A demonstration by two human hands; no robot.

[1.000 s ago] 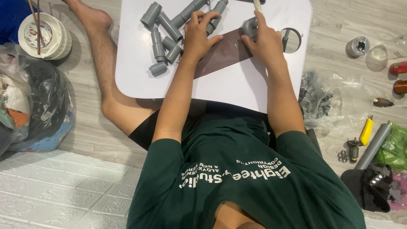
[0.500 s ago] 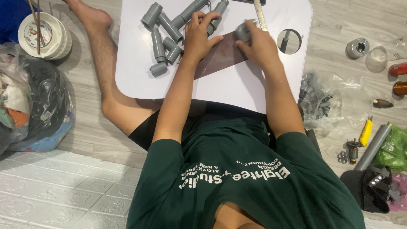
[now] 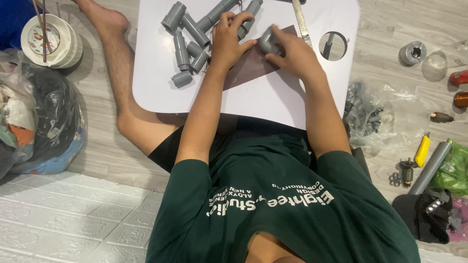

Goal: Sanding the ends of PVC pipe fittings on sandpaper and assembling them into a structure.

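Grey elbow fitting (image 3: 268, 41) gripped in right hand (image 3: 292, 56), fingers wrapped around it, ground against brown sandpaper sheet (image 3: 253, 70); left hand (image 3: 228, 41) spread flat, pinning sheet to counter (image 3: 273, 104).

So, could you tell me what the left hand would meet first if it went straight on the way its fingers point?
Probably the grey pipe pieces lying on the white table just beyond it; the left hand may already touch one, though depth is unclear.
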